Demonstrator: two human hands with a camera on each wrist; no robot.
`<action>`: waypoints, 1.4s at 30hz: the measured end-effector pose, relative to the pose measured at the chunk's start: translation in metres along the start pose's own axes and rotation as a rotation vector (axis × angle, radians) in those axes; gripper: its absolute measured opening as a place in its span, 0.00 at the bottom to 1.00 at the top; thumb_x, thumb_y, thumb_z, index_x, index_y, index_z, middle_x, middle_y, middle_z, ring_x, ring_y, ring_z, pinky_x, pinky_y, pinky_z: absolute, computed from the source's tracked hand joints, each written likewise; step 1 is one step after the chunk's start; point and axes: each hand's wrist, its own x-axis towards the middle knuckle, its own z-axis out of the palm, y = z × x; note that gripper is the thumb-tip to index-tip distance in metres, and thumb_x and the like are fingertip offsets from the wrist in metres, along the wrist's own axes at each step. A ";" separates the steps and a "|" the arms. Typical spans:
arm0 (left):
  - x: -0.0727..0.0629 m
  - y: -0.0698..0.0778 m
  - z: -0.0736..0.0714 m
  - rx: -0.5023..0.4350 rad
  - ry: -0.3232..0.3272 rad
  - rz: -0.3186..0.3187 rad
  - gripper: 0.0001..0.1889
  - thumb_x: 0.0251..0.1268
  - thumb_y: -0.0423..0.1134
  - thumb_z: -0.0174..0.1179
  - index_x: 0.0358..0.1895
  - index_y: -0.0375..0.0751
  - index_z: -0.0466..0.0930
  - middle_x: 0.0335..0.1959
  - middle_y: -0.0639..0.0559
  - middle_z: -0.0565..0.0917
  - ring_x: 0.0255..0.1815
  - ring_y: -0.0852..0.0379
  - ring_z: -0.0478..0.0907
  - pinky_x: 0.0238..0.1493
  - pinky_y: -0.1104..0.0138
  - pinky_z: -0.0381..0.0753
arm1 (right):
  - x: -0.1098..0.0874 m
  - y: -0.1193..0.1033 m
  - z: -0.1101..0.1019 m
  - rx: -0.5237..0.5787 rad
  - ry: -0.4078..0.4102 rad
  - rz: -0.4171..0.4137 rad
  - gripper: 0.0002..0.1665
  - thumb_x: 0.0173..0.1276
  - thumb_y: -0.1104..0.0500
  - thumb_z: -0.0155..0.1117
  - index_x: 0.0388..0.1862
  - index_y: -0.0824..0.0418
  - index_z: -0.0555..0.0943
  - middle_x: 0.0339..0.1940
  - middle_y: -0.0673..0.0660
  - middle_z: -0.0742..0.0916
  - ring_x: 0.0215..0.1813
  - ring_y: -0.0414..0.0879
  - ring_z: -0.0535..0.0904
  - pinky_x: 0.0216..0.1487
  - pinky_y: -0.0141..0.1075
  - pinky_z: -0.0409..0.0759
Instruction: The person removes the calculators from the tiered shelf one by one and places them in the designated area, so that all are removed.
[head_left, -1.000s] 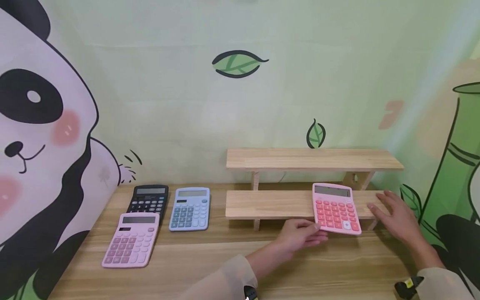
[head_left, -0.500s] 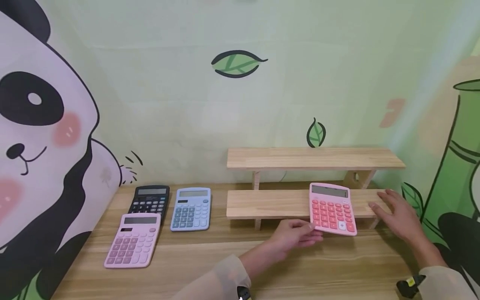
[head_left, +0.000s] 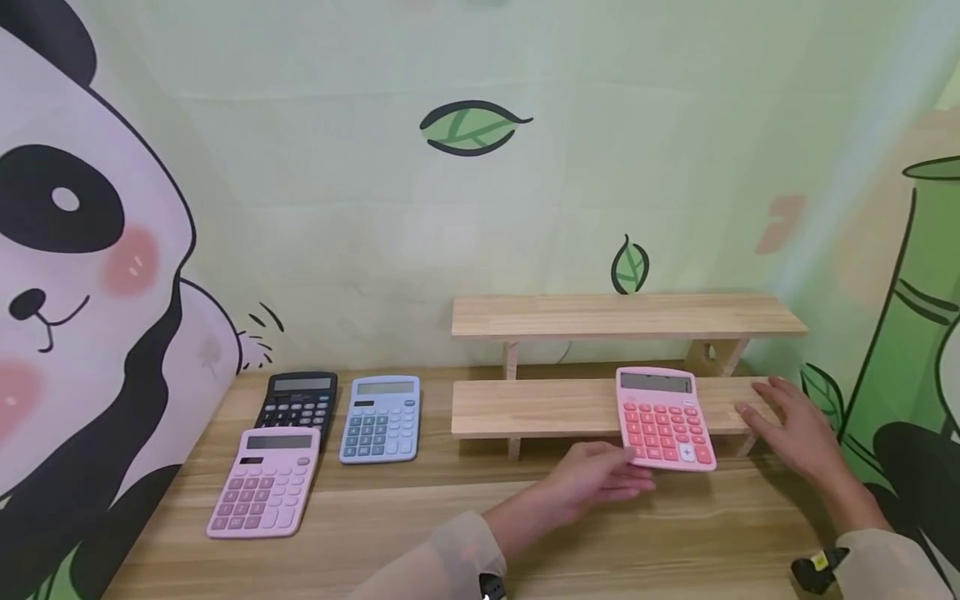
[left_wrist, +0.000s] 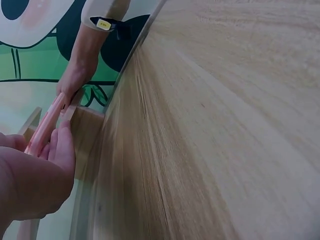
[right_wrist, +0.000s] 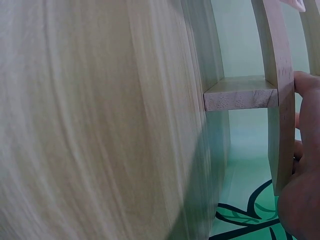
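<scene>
My left hand [head_left: 596, 482] pinches the lower left corner of a pink calculator [head_left: 666, 421] with red-pink keys, thumb on its face and the other fingers beneath. The calculator lies over the lower shelf of a two-tier wooden stand [head_left: 532, 407], its bottom edge jutting past the shelf front. Edge-on in the left wrist view, the calculator [left_wrist: 46, 127] rises from between thumb and fingers. At the shelf's right end, my right hand [head_left: 798, 433] rests on the board with fingers spread. The right wrist view catches that hand [right_wrist: 307, 145] along the board's edge.
To the left on the wooden table [head_left: 375, 533] are a light blue calculator [head_left: 381, 419], a black calculator [head_left: 298, 402] and a pale pink calculator [head_left: 262, 483]. The pale pink one overlaps the black one. The upper shelf [head_left: 622, 317] stands behind, near a panda-printed backdrop [head_left: 337, 208].
Over the last second the pink calculator has shifted slightly left along the lower shelf, with my left hand still pinching its corner. The right hand has stayed on the shelf end.
</scene>
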 end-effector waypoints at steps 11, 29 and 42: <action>0.022 0.000 0.011 -0.075 0.045 -0.010 0.17 0.81 0.41 0.59 0.57 0.29 0.83 0.45 0.36 0.90 0.50 0.41 0.90 0.53 0.57 0.90 | -0.001 0.000 0.001 -0.011 -0.002 0.005 0.42 0.84 0.42 0.56 0.75 0.77 0.66 0.77 0.84 0.62 0.77 0.84 0.54 0.67 0.83 0.53; 0.024 -0.001 0.033 -0.161 0.174 0.053 0.13 0.76 0.36 0.65 0.56 0.31 0.84 0.45 0.40 0.91 0.50 0.44 0.90 0.52 0.57 0.91 | 0.001 0.000 0.002 -0.019 -0.004 0.009 0.42 0.84 0.42 0.56 0.75 0.77 0.67 0.77 0.84 0.62 0.77 0.83 0.54 0.68 0.82 0.54; 0.007 0.008 0.009 -0.177 0.073 0.039 0.17 0.75 0.32 0.65 0.62 0.31 0.81 0.50 0.39 0.90 0.55 0.42 0.88 0.58 0.54 0.89 | 0.000 0.000 0.002 -0.017 0.013 -0.014 0.41 0.83 0.44 0.56 0.74 0.79 0.67 0.76 0.85 0.63 0.76 0.85 0.55 0.66 0.83 0.55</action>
